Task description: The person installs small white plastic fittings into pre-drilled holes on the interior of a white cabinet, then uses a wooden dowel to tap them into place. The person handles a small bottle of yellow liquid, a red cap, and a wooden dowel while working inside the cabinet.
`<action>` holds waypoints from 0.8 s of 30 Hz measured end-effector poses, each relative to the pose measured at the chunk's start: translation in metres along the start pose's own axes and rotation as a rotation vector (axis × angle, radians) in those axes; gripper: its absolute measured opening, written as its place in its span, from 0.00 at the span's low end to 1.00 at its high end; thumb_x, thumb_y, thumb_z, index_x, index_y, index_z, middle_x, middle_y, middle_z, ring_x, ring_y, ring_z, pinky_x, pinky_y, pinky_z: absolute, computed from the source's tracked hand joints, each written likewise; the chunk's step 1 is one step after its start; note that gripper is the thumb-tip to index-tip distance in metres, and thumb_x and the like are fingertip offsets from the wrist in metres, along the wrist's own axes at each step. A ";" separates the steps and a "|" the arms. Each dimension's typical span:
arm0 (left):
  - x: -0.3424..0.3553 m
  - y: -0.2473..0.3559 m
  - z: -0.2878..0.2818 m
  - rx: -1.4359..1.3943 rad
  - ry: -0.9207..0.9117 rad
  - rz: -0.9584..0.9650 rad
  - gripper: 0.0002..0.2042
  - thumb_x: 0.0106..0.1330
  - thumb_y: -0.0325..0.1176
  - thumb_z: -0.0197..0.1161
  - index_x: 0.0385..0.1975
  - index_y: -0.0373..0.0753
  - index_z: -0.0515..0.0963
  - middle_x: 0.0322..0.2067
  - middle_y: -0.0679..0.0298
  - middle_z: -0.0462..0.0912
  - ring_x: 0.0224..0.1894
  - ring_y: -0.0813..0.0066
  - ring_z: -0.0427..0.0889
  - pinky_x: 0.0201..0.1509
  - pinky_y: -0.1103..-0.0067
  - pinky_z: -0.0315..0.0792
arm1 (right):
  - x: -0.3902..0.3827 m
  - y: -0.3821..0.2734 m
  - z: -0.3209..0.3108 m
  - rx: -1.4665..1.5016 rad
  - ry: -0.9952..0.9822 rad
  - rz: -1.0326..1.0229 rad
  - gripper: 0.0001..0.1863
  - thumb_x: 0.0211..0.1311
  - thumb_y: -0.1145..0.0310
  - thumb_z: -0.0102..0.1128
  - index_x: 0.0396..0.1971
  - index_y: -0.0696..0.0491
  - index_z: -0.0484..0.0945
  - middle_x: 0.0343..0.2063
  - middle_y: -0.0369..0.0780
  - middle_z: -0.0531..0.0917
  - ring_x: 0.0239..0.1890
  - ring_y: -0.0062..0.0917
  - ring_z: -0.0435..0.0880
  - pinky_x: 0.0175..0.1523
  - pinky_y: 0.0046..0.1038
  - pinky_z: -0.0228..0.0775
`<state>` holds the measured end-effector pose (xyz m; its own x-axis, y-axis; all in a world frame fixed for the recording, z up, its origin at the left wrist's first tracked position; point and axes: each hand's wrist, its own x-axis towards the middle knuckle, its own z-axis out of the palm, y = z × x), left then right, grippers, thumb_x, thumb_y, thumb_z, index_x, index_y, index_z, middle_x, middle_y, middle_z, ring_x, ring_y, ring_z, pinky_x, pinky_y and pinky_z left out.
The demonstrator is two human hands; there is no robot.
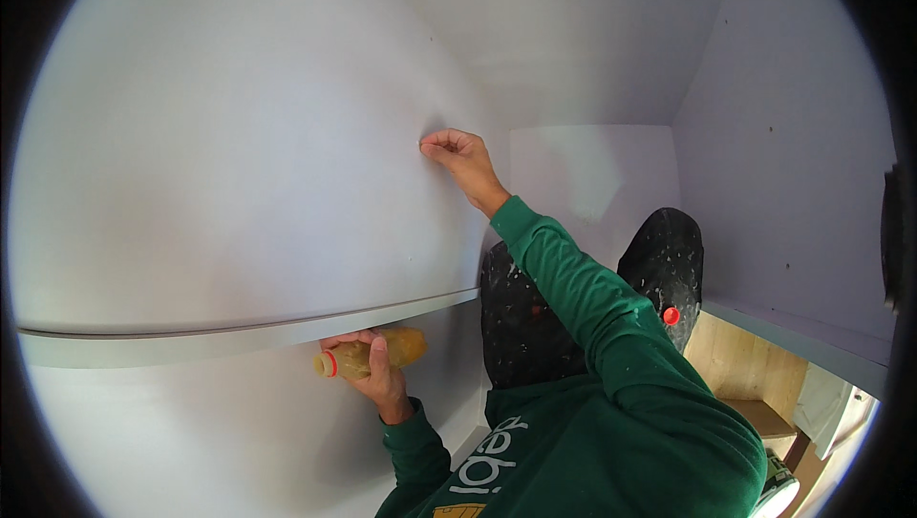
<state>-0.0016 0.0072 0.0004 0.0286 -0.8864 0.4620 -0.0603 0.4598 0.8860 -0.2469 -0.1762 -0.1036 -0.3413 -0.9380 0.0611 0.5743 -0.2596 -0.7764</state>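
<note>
My left hand (379, 386) is wrapped round a clear plastic bottle (406, 346) of yellowish-brown stuff, tilted nearly on its side. Its mouth is uncapped, with a red ring at the neck. Higher up, my right hand (465, 163) reaches across to the large white panel (239, 155), thumb and finger pinched together at its surface. Whatever is between those fingertips is too small to make out. A red bottle cap (671, 316) rests on the dark, paint-spotted trouser leg (659, 265).
Pale walls close in on a narrow, cupboard-like space, and the right side panel (788, 136) has several small holes. A light ledge (239, 338) runs under the large panel. At lower right, past an edge (802, 346), are a wooden surface (735, 365) and a white tub (778, 497).
</note>
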 end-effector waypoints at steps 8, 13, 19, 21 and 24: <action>-0.001 0.001 -0.001 -0.004 0.006 -0.006 0.18 0.64 0.22 0.64 0.49 0.44 0.66 0.35 0.68 0.71 0.38 0.78 0.72 0.49 0.78 0.71 | 0.008 -0.012 -0.008 -0.038 -0.027 0.115 0.08 0.65 0.71 0.69 0.40 0.59 0.86 0.37 0.37 0.88 0.42 0.20 0.83 0.53 0.23 0.74; -0.003 0.003 0.002 -0.017 0.064 -0.048 0.17 0.62 0.22 0.64 0.47 0.42 0.67 0.35 0.66 0.73 0.37 0.77 0.72 0.49 0.77 0.72 | 0.017 -0.025 -0.016 -0.137 -0.080 0.166 0.10 0.61 0.67 0.73 0.38 0.57 0.87 0.34 0.36 0.87 0.39 0.19 0.82 0.50 0.24 0.73; -0.003 0.003 -0.001 0.029 0.026 -0.032 0.16 0.64 0.23 0.64 0.47 0.43 0.67 0.34 0.68 0.71 0.37 0.77 0.72 0.48 0.77 0.71 | 0.022 -0.030 -0.014 -0.195 -0.093 0.238 0.11 0.58 0.65 0.74 0.35 0.55 0.87 0.32 0.34 0.86 0.37 0.18 0.79 0.47 0.23 0.70; -0.002 0.005 0.002 0.023 0.026 -0.038 0.16 0.64 0.23 0.64 0.47 0.43 0.67 0.34 0.68 0.72 0.37 0.77 0.72 0.48 0.77 0.71 | 0.024 -0.030 -0.015 -0.218 -0.083 0.255 0.11 0.58 0.64 0.75 0.35 0.55 0.87 0.32 0.34 0.86 0.38 0.18 0.79 0.48 0.23 0.70; -0.004 0.006 0.002 0.017 0.045 -0.039 0.16 0.64 0.23 0.64 0.47 0.43 0.67 0.34 0.68 0.72 0.37 0.77 0.72 0.49 0.77 0.71 | 0.023 -0.034 -0.012 -0.214 -0.109 0.281 0.11 0.58 0.63 0.75 0.35 0.54 0.87 0.33 0.34 0.86 0.40 0.19 0.79 0.50 0.23 0.71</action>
<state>-0.0042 0.0130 0.0040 0.0760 -0.9002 0.4289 -0.0751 0.4237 0.9027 -0.2837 -0.1864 -0.0831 -0.1047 -0.9878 -0.1155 0.4616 0.0546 -0.8854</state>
